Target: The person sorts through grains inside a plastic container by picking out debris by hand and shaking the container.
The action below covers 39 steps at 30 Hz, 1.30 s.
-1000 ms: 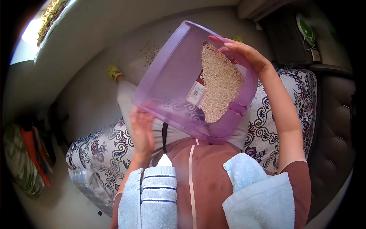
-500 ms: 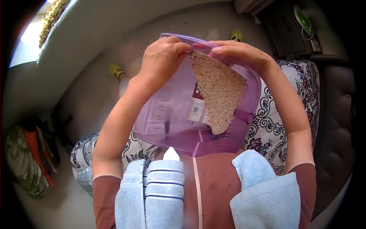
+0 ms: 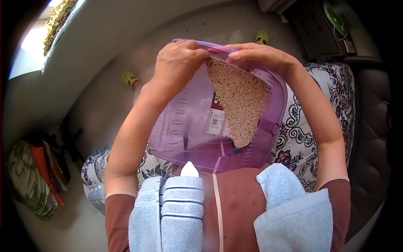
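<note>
A see-through purple plastic bin (image 3: 168, 122) is held tilted over my lap. Tan, grainy material (image 3: 239, 96) lies in it as a rough triangle with its narrow end toward me; I cannot tell exactly what the grains are. My left hand (image 3: 179, 61) is closed at the far rim, its thumb and fingertips near the upper left corner of the grains. At the far right part of the rim, my right hand (image 3: 264, 57) grips with the thumb over the edge; its other fingers show faintly through the plastic. A label with a barcode (image 3: 215, 122) shows beside the grains.
Light blue towels (image 3: 182, 210) hang over my brown shirt. A patterned bed cover (image 3: 323, 96) is beneath me. Yellow-green clogs (image 3: 129, 78) are on the floor. A dark cabinet (image 3: 308, 29) stands far right, and bags (image 3: 31, 180) sit at left.
Hands and bin have hardly moved, with only a slight shift of the left hand toward the left. The whole view has shifted a little.
</note>
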Each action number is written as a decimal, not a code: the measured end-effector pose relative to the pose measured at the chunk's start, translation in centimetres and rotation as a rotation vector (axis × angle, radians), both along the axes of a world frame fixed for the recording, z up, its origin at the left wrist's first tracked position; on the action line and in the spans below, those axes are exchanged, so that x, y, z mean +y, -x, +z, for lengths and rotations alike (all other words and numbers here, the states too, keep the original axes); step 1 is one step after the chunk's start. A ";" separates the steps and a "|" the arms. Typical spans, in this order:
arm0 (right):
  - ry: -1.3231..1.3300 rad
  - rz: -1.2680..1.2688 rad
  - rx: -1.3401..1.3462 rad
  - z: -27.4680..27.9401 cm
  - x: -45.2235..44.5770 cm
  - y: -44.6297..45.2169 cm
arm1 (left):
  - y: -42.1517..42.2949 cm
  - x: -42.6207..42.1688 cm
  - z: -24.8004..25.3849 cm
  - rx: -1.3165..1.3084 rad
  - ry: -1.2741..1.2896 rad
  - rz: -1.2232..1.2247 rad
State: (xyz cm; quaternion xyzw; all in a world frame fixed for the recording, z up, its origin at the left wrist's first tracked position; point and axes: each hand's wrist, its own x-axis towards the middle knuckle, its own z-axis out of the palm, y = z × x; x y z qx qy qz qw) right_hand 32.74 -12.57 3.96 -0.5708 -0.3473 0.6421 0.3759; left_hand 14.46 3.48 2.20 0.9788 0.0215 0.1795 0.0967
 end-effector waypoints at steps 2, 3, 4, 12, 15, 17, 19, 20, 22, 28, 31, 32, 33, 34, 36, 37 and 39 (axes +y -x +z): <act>-0.005 0.007 0.031 -0.7 -0.1 -0.1 | 0.0 -0.2 -0.1 -0.009 -0.040 -0.008; 0.001 0.009 0.011 -0.5 -0.1 -0.1 | 0.0 -0.3 -0.2 -0.013 -0.061 -0.013; 0.006 0.011 -0.010 -0.2 -0.1 0.0 | -0.1 -0.5 -0.2 -0.009 -0.078 -0.020; 0.011 0.000 -0.038 -0.9 0.0 -0.4 | -0.2 -1.0 -1.7 -0.045 -0.126 -0.015; 0.021 0.009 -0.017 -0.7 -0.1 -0.3 | 0.7 -0.7 -0.8 -0.083 0.043 0.005; 0.025 0.018 0.012 -0.1 -0.2 -0.2 | 1.4 -0.6 0.7 -0.037 0.433 0.127; 0.024 0.012 0.040 0.1 -0.2 -0.1 | 2.2 0.4 1.1 -0.019 0.782 0.208; 0.023 0.010 0.054 0.1 -0.2 0.0 | 2.4 0.8 1.4 -0.034 1.005 0.282; 0.008 0.020 0.007 -0.1 -0.2 -0.3 | 2.9 2.0 1.7 -0.023 1.247 0.367; 0.024 -0.002 0.032 0.3 -0.2 -0.1 | 4.3 5.9 0.6 0.041 1.629 0.413; 0.067 -0.027 0.039 -0.2 -0.3 -0.4 | 4.6 6.6 0.2 0.021 1.791 0.444; 0.070 -0.030 0.035 -0.1 -0.3 -0.3 | 4.7 6.7 0.1 0.013 1.816 0.447; 0.074 -0.033 0.031 -0.1 -0.3 -0.3 | 4.7 6.9 -0.1 0.001 1.829 0.453; 0.072 -0.031 0.027 -0.2 -0.4 -0.3 | 4.7 7.1 -0.2 -0.010 1.841 0.460; 0.067 -0.027 0.021 -0.4 -0.4 -0.4 | 4.7 7.6 -0.6 -0.040 1.860 0.489; 0.062 -0.027 0.025 -0.3 -0.4 -0.3 | 4.8 7.9 -1.0 -0.059 1.868 0.511; 0.052 -0.027 0.033 -0.2 -0.5 -0.3 | 4.7 8.4 -1.1 -0.076 1.829 0.565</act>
